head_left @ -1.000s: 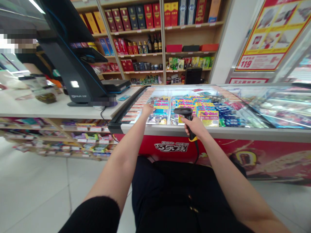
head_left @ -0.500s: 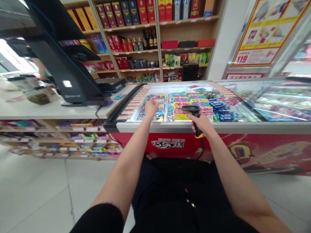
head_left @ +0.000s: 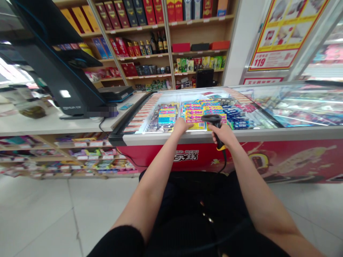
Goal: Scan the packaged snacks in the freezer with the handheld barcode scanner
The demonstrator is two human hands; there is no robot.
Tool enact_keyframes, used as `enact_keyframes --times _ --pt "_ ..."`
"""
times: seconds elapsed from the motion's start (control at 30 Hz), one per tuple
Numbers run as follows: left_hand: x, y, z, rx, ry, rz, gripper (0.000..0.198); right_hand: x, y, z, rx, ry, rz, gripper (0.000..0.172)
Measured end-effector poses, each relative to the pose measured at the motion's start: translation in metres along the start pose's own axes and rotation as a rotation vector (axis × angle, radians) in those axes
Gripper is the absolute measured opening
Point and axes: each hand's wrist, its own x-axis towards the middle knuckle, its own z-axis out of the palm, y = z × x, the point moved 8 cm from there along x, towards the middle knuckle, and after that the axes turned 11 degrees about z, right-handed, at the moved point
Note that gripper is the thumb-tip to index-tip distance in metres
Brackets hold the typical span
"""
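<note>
My right hand (head_left: pixel 223 135) is wrapped around the grip of a black barcode scanner (head_left: pixel 211 119), whose head points left over the freezer. My left hand (head_left: pixel 181 126) is at the freezer's front edge, beside the yellow and pink ice-cream packets (head_left: pixel 194 117). Its thumb stretches right over the nearest packet; the other fingers are mostly hidden, and contact is unclear. A blue and pink packet (head_left: pixel 167 116) lies on top of the pile in the left compartment, just beyond my left hand. Blue packets (head_left: pixel 239 119) lie to the right of the scanner.
The chest freezer (head_left: pixel 241 135) has a grey front rim and red front panel. On the left counter (head_left: pixel 88 123) stands a large black checkout terminal (head_left: pixel 64 78). A cable (head_left: pixel 224 162) hangs from the scanner. Wooden shelves (head_left: pixel 198 21) with boxes and bottles rise behind.
My left hand has moved right and nearer, from the left compartment to the yellow packets. The blue and pink packet there is now uncovered. My right hand still holds the scanner. The view has shifted slightly.
</note>
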Motion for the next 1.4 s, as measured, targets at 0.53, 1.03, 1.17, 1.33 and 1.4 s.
enact_keyframes --times 0.53,1.03,1.17,1.33,1.4 --pt "0.004 -0.033 -0.014 -0.585 0.153 -0.066 0.02 -0.01 -0.006 0.013 -0.097 -0.022 0.03 0.032" --pt "-0.001 -0.041 -0.022 -0.591 0.162 -0.099 0.015 -0.003 -0.005 0.03 -0.107 -0.07 -0.002 0.034" --pt "-0.004 -0.053 -0.038 -0.575 0.179 -0.131 0.017 -0.003 -0.01 0.051 -0.092 -0.116 -0.005 0.033" --pt "-0.007 -0.078 -0.069 -0.547 0.204 -0.186 0.019 0.0 -0.014 0.077 -0.034 -0.173 -0.005 0.028" --pt "-0.007 -0.089 -0.081 -0.56 0.212 -0.204 0.022 0.002 -0.015 0.086 -0.028 -0.183 0.004 0.027"
